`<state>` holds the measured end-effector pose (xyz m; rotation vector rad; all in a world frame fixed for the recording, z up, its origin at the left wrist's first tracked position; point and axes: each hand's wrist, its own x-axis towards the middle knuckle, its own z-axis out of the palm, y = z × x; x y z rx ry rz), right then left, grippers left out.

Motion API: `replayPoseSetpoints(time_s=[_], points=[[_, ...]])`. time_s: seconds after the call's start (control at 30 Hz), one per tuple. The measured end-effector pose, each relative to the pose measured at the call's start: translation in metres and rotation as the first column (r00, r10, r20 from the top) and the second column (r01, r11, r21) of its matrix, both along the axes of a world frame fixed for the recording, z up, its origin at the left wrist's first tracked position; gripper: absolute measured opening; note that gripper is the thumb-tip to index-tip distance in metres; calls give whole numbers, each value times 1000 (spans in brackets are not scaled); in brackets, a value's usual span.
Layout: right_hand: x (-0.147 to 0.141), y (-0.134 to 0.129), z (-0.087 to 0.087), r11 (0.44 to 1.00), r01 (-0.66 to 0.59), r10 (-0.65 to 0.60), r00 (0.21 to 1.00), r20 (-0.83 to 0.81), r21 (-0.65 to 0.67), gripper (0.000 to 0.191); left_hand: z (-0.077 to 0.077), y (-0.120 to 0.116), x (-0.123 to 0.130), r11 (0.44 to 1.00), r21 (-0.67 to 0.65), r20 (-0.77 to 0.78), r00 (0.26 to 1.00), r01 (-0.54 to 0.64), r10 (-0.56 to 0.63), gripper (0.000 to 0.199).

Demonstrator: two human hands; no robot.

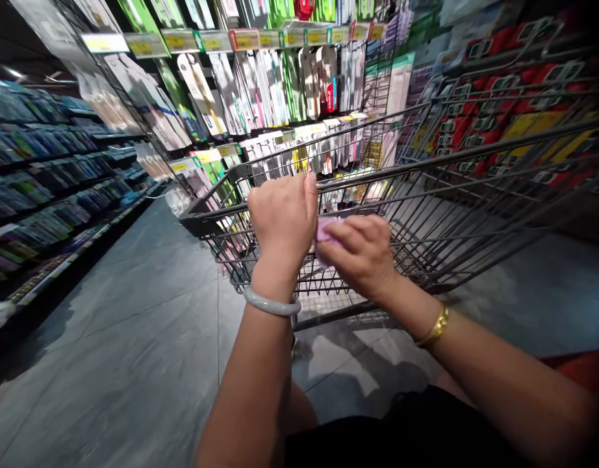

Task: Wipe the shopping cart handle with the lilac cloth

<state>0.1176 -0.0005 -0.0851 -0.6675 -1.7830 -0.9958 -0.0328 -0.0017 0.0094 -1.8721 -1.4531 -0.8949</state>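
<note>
My left hand (284, 211), with a pale grey bangle at the wrist, is closed around the top rail of a black wire shopping cart (416, 155). Right beside it, my right hand (362, 250), which has a gold bracelet below it, is closed on a soft pale purple cloth (327, 229). Only part of the cloth shows, between the two hands and below the right fingers. Both hands are above the near side of the cart, whose wire basket spreads out to the right.
A rack of hanging packaged goods (260, 84) with price strips stands just beyond the cart. Further shelves of packets (41, 169) line the left side. On the right hang red packs (504, 97). Grey tiled floor (128, 325) runs along the left.
</note>
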Motion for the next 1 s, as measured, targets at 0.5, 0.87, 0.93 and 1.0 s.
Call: replayPoseSetpoints(time_s=[0.5, 0.87, 0.93, 1.0], points=[[-7, 7, 13, 997, -58, 57, 998, 7, 44, 14, 0, 7, -56, 989, -61, 112, 983, -137, 143, 53], [-35, -1, 28, 997, -76, 75, 988, -132, 0, 14, -4, 1, -48, 987, -16, 53, 985, -161, 162, 53], [-42, -1, 17, 996, -90, 90, 996, 23, -16, 9, -5, 1, -47, 988, 0, 43, 987, -152, 152, 53], [-40, -2, 16, 993, -114, 117, 990, 77, -42, 10, -6, 0, -46, 990, 13, 40, 989, -143, 142, 53]])
